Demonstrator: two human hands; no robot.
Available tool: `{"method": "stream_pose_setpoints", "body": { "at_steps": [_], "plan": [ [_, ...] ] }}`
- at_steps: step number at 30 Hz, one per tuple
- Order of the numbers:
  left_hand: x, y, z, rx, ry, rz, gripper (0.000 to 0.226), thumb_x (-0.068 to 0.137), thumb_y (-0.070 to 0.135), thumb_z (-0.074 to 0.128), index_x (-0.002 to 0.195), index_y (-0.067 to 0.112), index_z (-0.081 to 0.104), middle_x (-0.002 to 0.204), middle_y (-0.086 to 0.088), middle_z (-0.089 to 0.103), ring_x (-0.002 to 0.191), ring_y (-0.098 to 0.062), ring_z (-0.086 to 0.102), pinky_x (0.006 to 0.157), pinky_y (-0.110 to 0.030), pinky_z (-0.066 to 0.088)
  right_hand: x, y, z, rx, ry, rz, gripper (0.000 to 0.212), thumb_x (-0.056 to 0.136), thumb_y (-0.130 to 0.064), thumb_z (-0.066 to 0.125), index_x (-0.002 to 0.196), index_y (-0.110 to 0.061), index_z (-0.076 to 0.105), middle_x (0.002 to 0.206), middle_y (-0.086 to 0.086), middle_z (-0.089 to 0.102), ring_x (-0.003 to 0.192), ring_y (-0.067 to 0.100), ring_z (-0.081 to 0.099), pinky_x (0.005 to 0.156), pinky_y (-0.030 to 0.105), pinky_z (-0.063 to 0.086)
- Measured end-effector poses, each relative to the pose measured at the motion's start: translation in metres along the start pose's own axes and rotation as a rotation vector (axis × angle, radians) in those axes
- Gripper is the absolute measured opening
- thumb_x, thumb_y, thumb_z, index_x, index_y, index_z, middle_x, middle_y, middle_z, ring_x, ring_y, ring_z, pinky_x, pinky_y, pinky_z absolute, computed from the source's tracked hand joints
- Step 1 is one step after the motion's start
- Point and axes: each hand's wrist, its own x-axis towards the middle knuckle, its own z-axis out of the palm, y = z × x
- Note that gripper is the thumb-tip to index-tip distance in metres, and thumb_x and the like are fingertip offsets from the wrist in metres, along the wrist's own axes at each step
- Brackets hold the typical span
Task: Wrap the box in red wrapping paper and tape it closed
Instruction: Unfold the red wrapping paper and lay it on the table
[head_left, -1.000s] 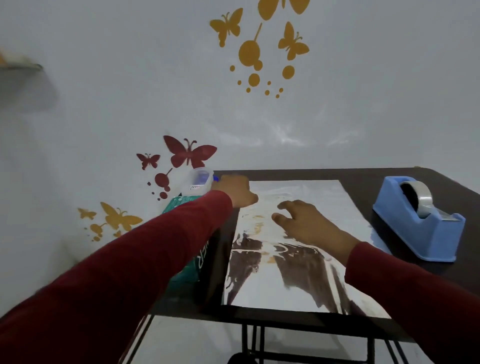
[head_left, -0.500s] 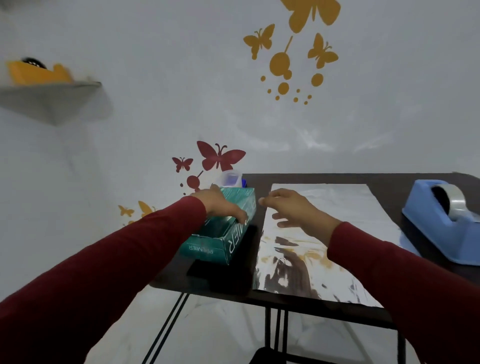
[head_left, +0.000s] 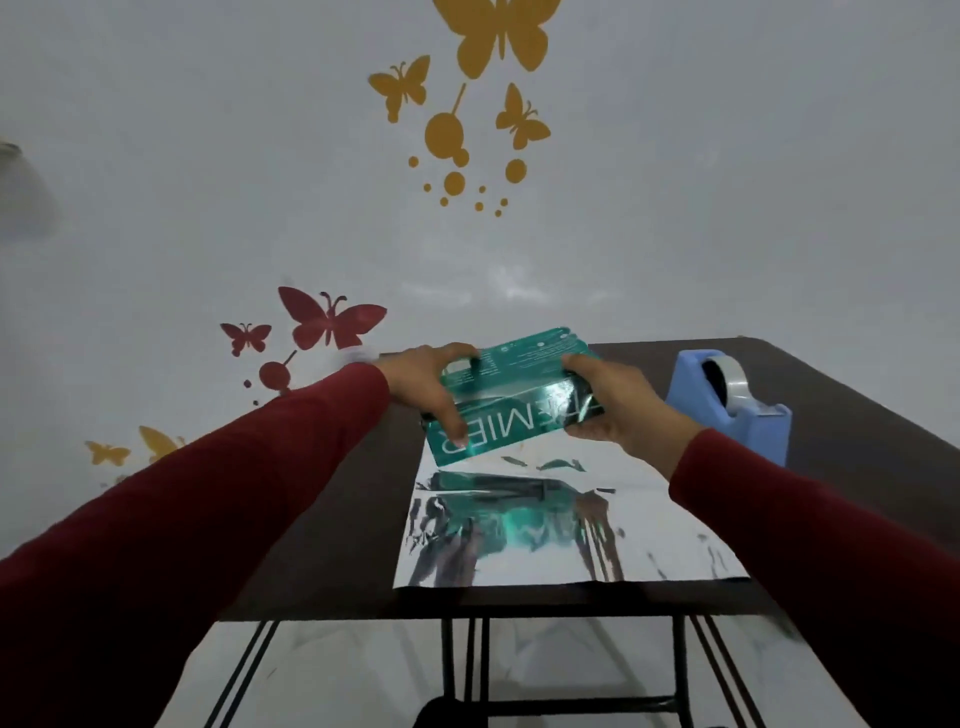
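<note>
The teal glossy cardboard box had come off the table's left edge; left hand and right hand both clamped its ends, holding it above the shiny silver-faced wrapping sheet; placement looked next, wrapping unstarted.
</note>
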Motion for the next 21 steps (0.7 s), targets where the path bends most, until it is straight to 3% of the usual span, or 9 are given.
{"method": "stream_pose_setpoints", "body": {
  "at_steps": [4,8,12,15,18,21],
  "plan": [
    [0.018,0.005,0.015,-0.115,0.000,0.068,0.118,0.059,0.020,0.099,0.157,0.034,0.035,0.156,-0.001,0.043,0.137,-0.026,0.047,0.108,-0.031,0.040,0.002,0.004,-0.022,-0.442,0.135,-0.088,0.067,0.082,-0.061,0.072,0.125,-0.010,0.065,0.118,0.009,0.064,0.098,0.027,0.064,0.088,0.044,0.061],
    [0.035,0.003,0.025,-0.162,-0.067,0.086,0.118,0.055,0.019,0.098,0.156,0.037,0.039,0.161,0.002,0.039,0.143,-0.024,0.040,0.119,-0.043,0.036,0.008,0.015,-0.031,-0.415,0.129,-0.080,0.071,0.086,-0.053,0.078,0.132,-0.002,0.060,0.106,0.005,0.060,0.083,0.016,0.061,0.085,0.039,0.061],
    [0.045,0.001,0.030,-0.150,-0.109,0.080,0.116,0.058,0.021,0.096,0.157,0.035,0.038,0.160,0.002,0.037,0.142,-0.024,0.041,0.119,-0.042,0.037,0.013,0.026,-0.033,-0.442,0.170,-0.081,0.055,0.086,-0.051,0.078,0.109,-0.003,0.063,0.085,0.000,0.060,0.074,0.015,0.062,0.075,0.035,0.061],
    [0.049,0.001,0.037,-0.150,-0.128,0.073,0.121,0.052,0.027,0.095,0.157,0.036,0.036,0.158,0.002,0.038,0.142,-0.024,0.042,0.118,-0.044,0.039,0.017,0.031,-0.034,-0.454,0.159,-0.056,0.051,0.085,-0.053,0.078,0.102,-0.007,0.063,0.085,0.000,0.062,0.073,0.016,0.064,0.060,0.029,0.055],
    [0.054,-0.002,0.044,-0.120,-0.170,0.070,0.125,0.049,0.033,0.092,0.158,0.039,0.031,0.164,-0.001,0.028,0.146,-0.026,0.035,0.121,-0.046,0.034,0.019,0.038,-0.034,-0.449,0.146,-0.031,0.056,0.083,-0.056,0.078,0.105,-0.006,0.065,0.091,0.003,0.066,0.078,0.019,0.067,0.058,0.026,0.056],
    [0.058,-0.004,0.046,-0.086,-0.187,0.077,0.127,0.051,0.033,0.092,0.159,0.042,0.026,0.169,-0.005,0.015,0.148,-0.030,0.034,0.122,-0.048,0.032,0.018,0.041,-0.036,-0.471,0.141,-0.060,0.047,0.086,-0.055,0.076,0.093,-0.009,0.068,0.088,0.003,0.070,0.070,0.013,0.065,0.045,0.020,0.043]
  ]
}}
